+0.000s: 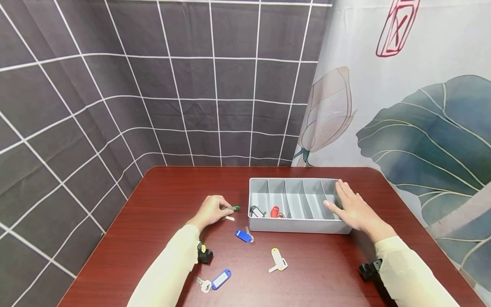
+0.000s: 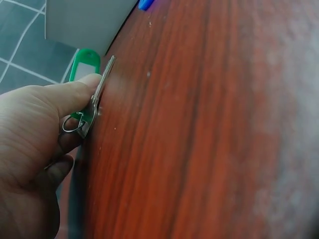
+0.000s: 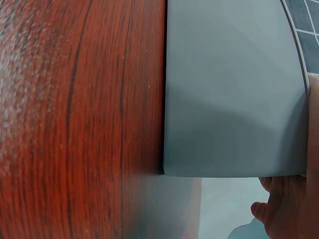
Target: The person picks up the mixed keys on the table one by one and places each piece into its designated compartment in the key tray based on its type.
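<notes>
My left hand point(image 1: 211, 209) pinches a green key tag point(image 2: 85, 64) between thumb and fingers, just above the table left of the grey divided tray point(image 1: 299, 226). A metal key point(image 2: 97, 99) hangs from it on a ring. My right hand point(image 1: 356, 209) rests on the tray's right end with fingers extended along the rim and the thumb over the inside. In the tray, a black-edged key tag point(image 1: 257, 212) lies in the leftmost compartment. A red key tag point(image 1: 274, 212) is in the second one.
On the table point(image 1: 176, 187) lie a blue tag point(image 1: 244, 236) with its key near the tray, another blue tag point(image 1: 221, 279) with a key at the front, and a yellow-edged tag point(image 1: 277, 256) with a key. A dark gridded curtain point(image 1: 192, 76) hangs behind.
</notes>
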`<control>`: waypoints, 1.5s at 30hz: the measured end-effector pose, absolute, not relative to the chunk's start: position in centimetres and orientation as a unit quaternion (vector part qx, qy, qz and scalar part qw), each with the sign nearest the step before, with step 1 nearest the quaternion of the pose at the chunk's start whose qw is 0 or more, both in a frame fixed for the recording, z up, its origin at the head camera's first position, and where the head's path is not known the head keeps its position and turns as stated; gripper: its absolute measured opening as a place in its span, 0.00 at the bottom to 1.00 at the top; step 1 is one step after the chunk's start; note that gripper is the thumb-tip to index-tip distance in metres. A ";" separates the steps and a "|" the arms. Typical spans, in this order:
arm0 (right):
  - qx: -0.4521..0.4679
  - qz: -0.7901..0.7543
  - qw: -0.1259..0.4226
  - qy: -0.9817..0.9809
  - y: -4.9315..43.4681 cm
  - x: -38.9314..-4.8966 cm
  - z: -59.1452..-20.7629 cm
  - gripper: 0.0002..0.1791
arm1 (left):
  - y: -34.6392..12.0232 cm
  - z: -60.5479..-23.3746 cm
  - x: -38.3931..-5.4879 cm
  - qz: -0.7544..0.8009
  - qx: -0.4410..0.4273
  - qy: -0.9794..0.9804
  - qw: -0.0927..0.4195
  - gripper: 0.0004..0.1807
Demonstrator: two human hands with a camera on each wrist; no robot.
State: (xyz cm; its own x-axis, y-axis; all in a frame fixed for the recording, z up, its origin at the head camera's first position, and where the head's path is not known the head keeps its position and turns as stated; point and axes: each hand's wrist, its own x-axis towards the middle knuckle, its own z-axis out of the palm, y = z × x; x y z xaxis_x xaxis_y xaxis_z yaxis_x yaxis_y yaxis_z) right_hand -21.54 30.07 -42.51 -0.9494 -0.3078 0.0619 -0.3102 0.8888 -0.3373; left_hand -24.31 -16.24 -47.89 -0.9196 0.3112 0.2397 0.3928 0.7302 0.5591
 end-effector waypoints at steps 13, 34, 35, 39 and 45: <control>0.155 0.179 -0.001 -0.972 30.1 -21.7 -42.6 0.52 | -16.6 -47.3 -23.6 -0.343 -0.186 -0.916 0.087 0.04; 0.156 0.177 0.004 -0.972 30.1 -21.7 -42.7 0.52 | -15.8 -45.1 -22.4 -0.444 -0.183 -0.869 0.120 0.07; 0.156 0.175 0.004 -0.972 30.1 -21.7 -42.7 0.52 | -15.7 -44.9 -22.3 -0.444 -0.185 -0.868 0.123 0.06; 0.155 0.174 0.002 -0.972 30.2 -21.7 -42.7 0.52 | -15.2 -44.0 -21.8 -0.451 -0.200 -0.859 0.136 0.06; 0.154 0.169 0.000 -0.973 30.3 -21.9 -42.7 0.53 | -14.5 -42.8 -21.1 -0.487 -0.218 -0.835 0.131 0.06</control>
State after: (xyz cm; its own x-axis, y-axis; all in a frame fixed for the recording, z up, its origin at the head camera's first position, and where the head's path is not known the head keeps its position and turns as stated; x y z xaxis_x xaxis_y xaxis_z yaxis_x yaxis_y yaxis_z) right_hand -21.94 30.34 -42.73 -0.9526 -0.2999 0.0519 -0.2998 0.8951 -0.3300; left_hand -21.11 -14.46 -42.83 -0.8702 0.2369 0.4320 0.4926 0.4300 0.7566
